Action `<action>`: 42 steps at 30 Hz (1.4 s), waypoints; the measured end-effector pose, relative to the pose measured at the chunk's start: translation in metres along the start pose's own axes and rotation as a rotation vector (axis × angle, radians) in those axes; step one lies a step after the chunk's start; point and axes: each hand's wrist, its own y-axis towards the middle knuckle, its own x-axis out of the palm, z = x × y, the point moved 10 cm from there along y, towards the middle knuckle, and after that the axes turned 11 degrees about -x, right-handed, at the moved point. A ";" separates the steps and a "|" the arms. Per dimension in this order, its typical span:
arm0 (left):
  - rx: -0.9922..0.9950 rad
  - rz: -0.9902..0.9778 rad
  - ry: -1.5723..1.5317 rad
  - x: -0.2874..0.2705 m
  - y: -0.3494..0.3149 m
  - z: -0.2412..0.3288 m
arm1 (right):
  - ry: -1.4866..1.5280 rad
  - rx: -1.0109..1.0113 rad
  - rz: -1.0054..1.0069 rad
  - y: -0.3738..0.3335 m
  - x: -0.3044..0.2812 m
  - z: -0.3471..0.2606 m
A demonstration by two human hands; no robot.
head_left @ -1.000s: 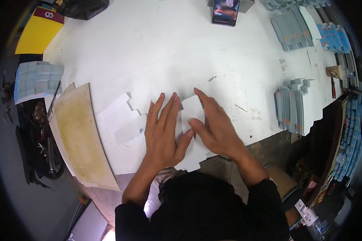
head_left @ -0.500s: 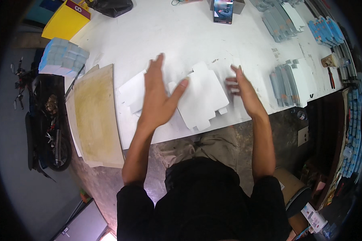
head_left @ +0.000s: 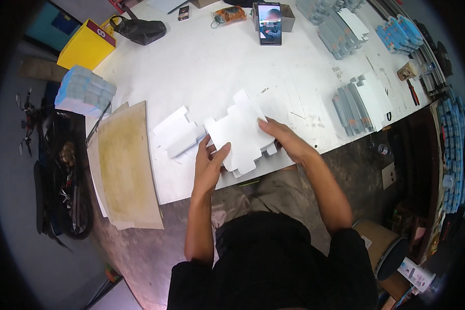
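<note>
Between my two hands is a white die-cut carton blank [head_left: 241,129] with tabs along its edges, raised at the front edge of the table; more blanks seem to lie under it. My left hand [head_left: 210,161] grips its left side, thumb on top and fingers beneath. On the right edge, my right hand [head_left: 287,139] closes with the thumb over the top face; its other fingers are mostly hidden. Just left of my left hand lies a smaller group of folded white carton pieces [head_left: 174,129].
Large tan boards [head_left: 125,165] lie at the table's left edge beside a bundle of blue-and-grey cartons [head_left: 85,90]. Grey-white carton stacks [head_left: 364,106] stand at right, with red-handled pliers [head_left: 413,93] and a cup [head_left: 407,71]. A phone [head_left: 269,26] leans on a box at the back.
Both hands were spread above the table, apart from the blanks. They have come down and inward and taken hold of the blank, which is now lifted. The view has shifted slightly.
</note>
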 end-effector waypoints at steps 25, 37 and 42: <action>0.705 -0.272 0.326 0.010 0.047 0.049 | -1.056 -0.894 -0.264 -0.014 0.032 -0.101; 0.705 -0.293 0.392 0.016 0.059 0.031 | -0.553 -0.923 -0.102 0.007 -0.018 -0.054; 0.576 -0.299 0.302 0.016 0.058 0.022 | -0.472 -0.717 -0.044 0.017 -0.019 -0.012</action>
